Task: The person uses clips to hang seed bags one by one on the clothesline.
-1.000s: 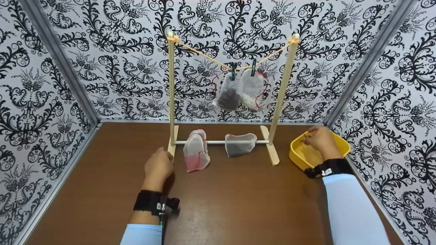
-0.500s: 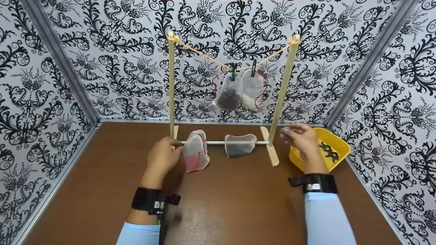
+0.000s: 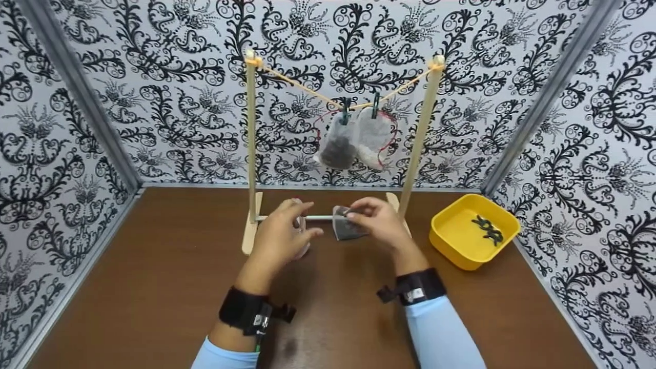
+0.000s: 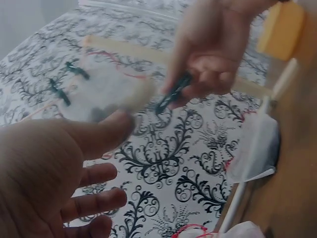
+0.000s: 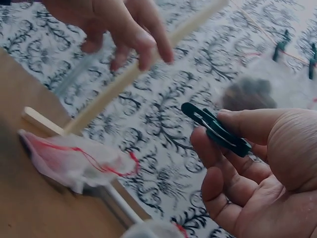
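Between thumb and fingers my right hand (image 3: 382,225) pinches a dark green clothespin (image 5: 218,131), plainest in the right wrist view. My left hand (image 3: 279,233) has its fingers spread, with nothing in its grasp. It covers most of a whitish drawstring pouch with pink contents (image 5: 81,161) in the head view. A pouch with dark contents (image 3: 343,229) lies at the stand's white lower bar, partly behind my right hand. Two filled pouches, one dark (image 3: 338,148) and one pale (image 3: 373,133), hang from the sagging cord (image 3: 300,87) by green clothespins.
A wooden stand with a left post (image 3: 251,138) and a right post (image 3: 421,138) carries the cord. To the right, a yellow tub (image 3: 453,251) holds several dark clothespins (image 3: 487,229). Patterned walls enclose the brown table (image 3: 169,287).
My right hand has come left from the yellow tub with a clothespin. My left hand has moved right from the left post to in front of the pink pouch, its fingers now spread.
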Available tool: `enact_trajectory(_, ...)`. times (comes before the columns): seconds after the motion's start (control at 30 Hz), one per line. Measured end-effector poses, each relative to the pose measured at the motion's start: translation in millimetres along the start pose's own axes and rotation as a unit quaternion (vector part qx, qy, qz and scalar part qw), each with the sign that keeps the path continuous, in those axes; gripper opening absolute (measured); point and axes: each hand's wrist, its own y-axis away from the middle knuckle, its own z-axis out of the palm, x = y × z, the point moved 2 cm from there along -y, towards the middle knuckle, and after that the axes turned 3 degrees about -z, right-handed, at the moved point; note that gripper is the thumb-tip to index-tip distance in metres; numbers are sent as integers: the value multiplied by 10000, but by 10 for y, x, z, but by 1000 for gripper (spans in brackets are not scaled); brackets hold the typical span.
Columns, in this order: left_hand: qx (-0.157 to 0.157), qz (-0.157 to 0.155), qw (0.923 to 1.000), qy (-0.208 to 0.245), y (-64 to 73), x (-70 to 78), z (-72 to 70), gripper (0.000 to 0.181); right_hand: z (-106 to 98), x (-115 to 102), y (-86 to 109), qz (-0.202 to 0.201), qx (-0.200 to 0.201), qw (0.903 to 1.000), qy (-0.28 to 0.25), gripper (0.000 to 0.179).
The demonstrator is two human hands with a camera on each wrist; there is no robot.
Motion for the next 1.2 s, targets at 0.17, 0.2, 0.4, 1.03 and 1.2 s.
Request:
enact_trajectory(0.17,-272,437,9979,-395,44,45,60,78,196,-25,57,-16,-494,9988,50,23)
enact_trajectory(0.2,-280,566,9969,-465,47,55,64,79,222,-41,68,-73,-582,9982,84,24)
enact_trajectory(0.4,-454,918,9936,-476,93,95,7,70,352,-121,118,-331,-982,9945,176,24)
enact_trajectory(1.03,137,1110,9933,-308,144,5,-99,35,-155,318,3,267,914,9698,2247,34)
enact_trajectory(1.2,466,1208,9905,-459,141,-25,-102,23,-347,587,-22,900,949,9514,2788,48)
